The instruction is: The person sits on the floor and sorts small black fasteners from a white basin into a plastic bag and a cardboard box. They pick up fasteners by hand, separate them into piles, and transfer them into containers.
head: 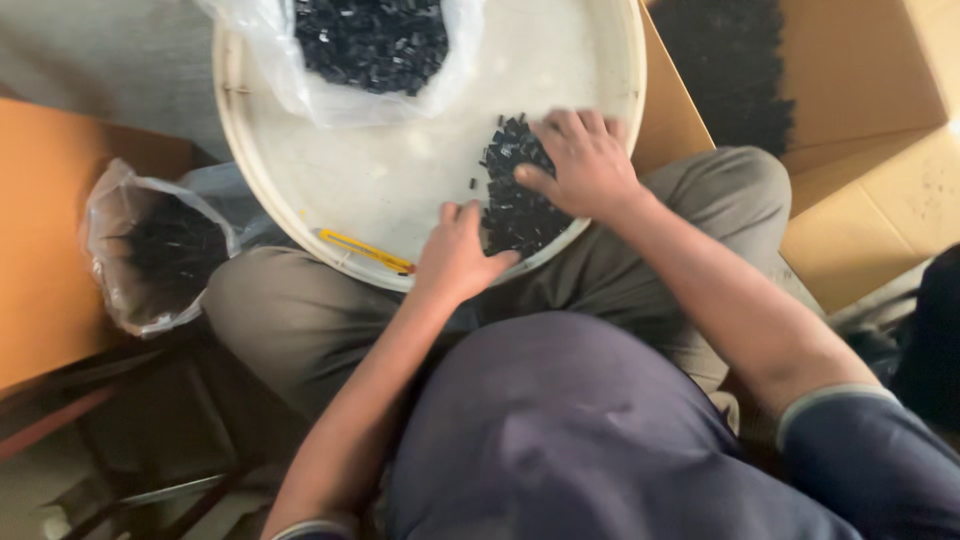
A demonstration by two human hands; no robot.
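At centre frame, right hand point(585, 165) spread flat, fingers released, on a pile of small black parts point(515, 195) in a round white tray point(330, 170), left hand point(455, 258) loosely curled beside it, grasping nothing visible, clear bag of parts point(372, 45) at top.

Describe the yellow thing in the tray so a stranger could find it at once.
Start at the big round white tray on the person's lap. Follow its near rim toward the left hand. There lies a slim yellow utility knife, the only coloured thing among the small black parts.
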